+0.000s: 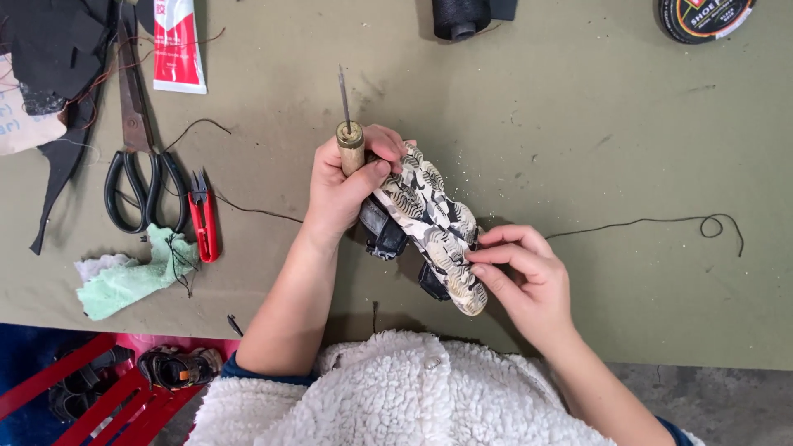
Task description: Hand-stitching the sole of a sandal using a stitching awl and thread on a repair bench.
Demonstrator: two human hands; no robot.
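Note:
A small sandal (434, 223) is held sole up over the olive table (578, 149); its tread is black, white and cream, with dark straps below. My left hand (343, 186) grips the toe end and also clasps a wooden-handled awl (349, 140), its metal point sticking up. My right hand (524, 277) pinches the edge of the sole near the heel, where a dark thread (644, 223) leaves and runs right across the table, ending in a loop.
Big black-handled scissors (136, 165), red thread snips (203, 219) and a pale green rag (132, 277) lie at left. A red and white glue tube (177, 45), black scraps, a black thread spool (459, 16) and a round tin (702, 16) line the far edge. Sandals sit on a red rack (124, 388) below.

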